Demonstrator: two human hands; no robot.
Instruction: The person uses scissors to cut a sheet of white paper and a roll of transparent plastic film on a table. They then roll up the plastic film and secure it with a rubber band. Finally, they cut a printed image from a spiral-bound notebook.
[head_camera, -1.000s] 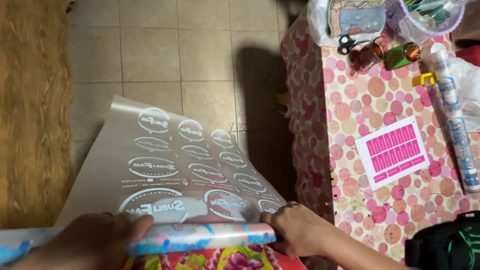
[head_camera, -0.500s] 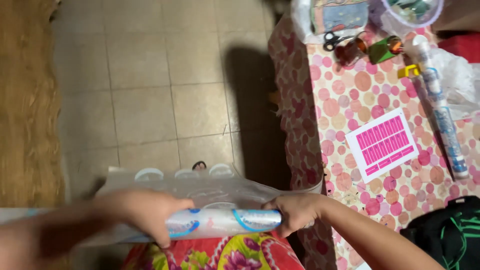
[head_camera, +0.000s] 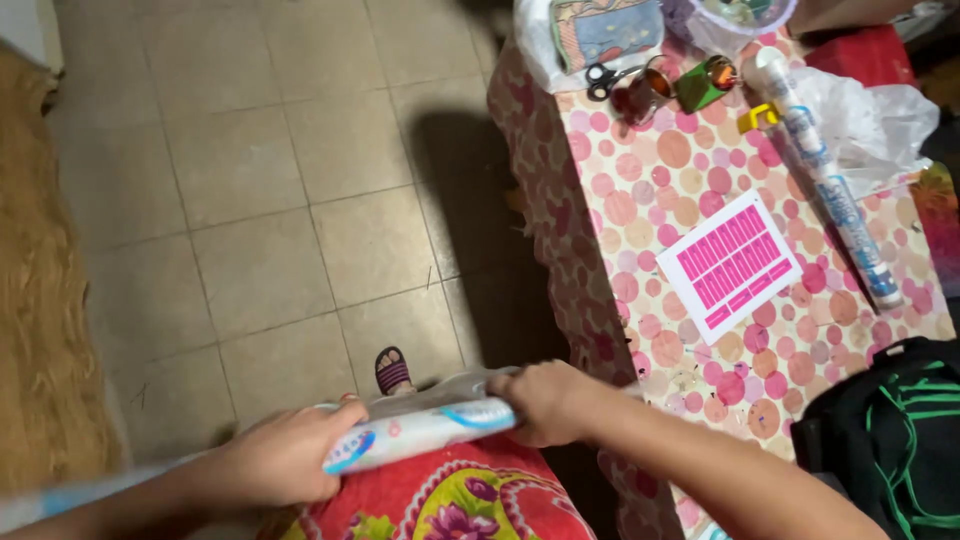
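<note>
Head view: floor (head_camera: 250, 200) of beige tiles fills most of frame, woven brown mat (head_camera: 45, 300) along its left edge. At right stands the surface (head_camera: 640, 330), draped in a pink-and-orange dotted cloth. On it, big to small: long rolled sheet (head_camera: 835, 190) w/ blue print lying diagonal, clear plastic bag (head_camera: 870, 105) just beside it, white card w/ pink blocks (head_camera: 742, 262) near the middle, scissors (head_camera: 605, 78) at the far end. Black bag w/ green trim (head_camera: 890, 440) sits at the near right corner.

Roll of printed film (head_camera: 425, 432) is held across the lap, over red floral fabric (head_camera: 450, 500). Left hand (head_camera: 280, 460) wraps its near end, fingers curled shut round it; right hand (head_camera: 545, 400) presses over the other end, fingers closed on it too. To roll well, I'd judge: keep both ends level, even tension, edges aligned so it doesn't cone. Sandalled foot (head_camera: 392, 370) peeks out just past the roll
</note>
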